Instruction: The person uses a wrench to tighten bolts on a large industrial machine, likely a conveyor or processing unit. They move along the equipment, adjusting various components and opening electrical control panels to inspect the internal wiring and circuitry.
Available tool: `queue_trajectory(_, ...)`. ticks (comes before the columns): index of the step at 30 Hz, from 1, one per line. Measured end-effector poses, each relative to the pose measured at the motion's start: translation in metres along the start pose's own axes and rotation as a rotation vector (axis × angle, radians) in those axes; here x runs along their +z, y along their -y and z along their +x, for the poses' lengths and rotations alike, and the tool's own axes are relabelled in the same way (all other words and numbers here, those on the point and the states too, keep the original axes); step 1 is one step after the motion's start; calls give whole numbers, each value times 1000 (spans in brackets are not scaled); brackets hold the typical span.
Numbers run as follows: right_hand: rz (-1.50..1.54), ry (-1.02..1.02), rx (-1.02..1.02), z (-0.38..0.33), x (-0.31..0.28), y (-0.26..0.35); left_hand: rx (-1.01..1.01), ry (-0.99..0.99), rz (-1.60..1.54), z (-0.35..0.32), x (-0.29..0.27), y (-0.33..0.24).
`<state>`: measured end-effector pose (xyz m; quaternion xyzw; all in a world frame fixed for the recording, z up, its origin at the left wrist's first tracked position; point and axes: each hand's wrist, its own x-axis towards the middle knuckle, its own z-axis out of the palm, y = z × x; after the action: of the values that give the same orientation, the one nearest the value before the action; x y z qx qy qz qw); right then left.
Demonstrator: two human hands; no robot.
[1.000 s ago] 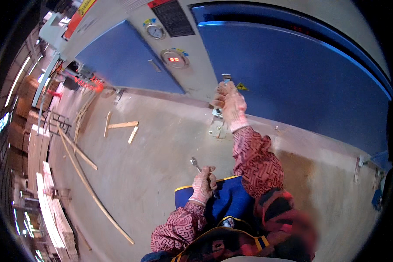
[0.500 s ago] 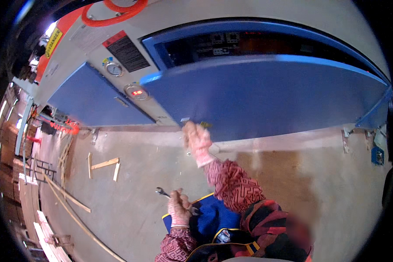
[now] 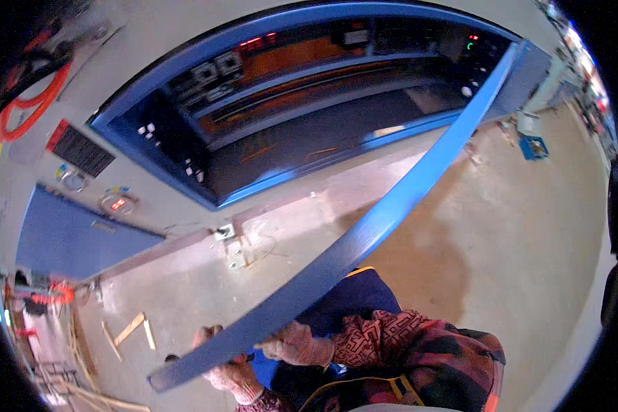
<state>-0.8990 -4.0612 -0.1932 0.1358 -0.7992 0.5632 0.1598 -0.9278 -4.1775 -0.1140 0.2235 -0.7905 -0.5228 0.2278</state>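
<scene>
A blue cabinet door point(image 3: 364, 240) stands swung out toward me, seen nearly edge-on. Its near end crosses in front of my left hand point(image 3: 233, 378), hiding part of it. That hand is closed around a wrench, of which a dark tip point(image 3: 171, 358) shows past the door; the rest is mostly covered. My right hand point(image 3: 298, 345) is closed at the door's near end, its curled fingers against the outer face; the fingertips are blurred and partly hidden. Both hands wear pale pinkish gloves. Behind the door, the open cabinet point(image 3: 274, 137) shows electrical parts and lit red displays.
A smaller blue panel point(image 3: 82, 233) is closed at the left, beside a round gauge point(image 3: 74, 180) and a red-lit display point(image 3: 117, 204). Wood strips point(image 3: 130, 329) lie on the concrete floor point(image 3: 528, 275). A small blue box point(image 3: 532, 147) sits at the right.
The door has swung from nearly closed to wide open, exposing the cabinet's inside. My right hand has come back toward me with it. The view has turned to the right.
</scene>
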Motion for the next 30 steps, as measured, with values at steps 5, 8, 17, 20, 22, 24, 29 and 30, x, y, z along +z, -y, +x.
queue_trajectory(5,-140,-161,-264,-3,11,2,-189,-30,-293,-6,-4,17)
queue_trajectory(8,-105,-59,153,-78,85,-52,-305,-108,-309,-7,5,6)
queue_trajectory(17,93,72,-65,-27,14,-5,-43,-10,338,-4,-23,45)
queue_trajectory(20,156,95,-32,-22,21,-12,-22,-2,385,-4,-26,46)
queue_trajectory(22,174,96,-31,-21,23,-14,-3,-5,414,-3,-26,48)
queue_trajectory(24,191,101,-27,-20,25,-15,0,-3,442,-2,-26,50)
queue_trajectory(29,234,118,-19,-21,26,-17,9,-5,498,-1,-27,53)
queue_trajectory(30,242,119,-16,-21,27,-16,12,-2,510,-1,-28,54)
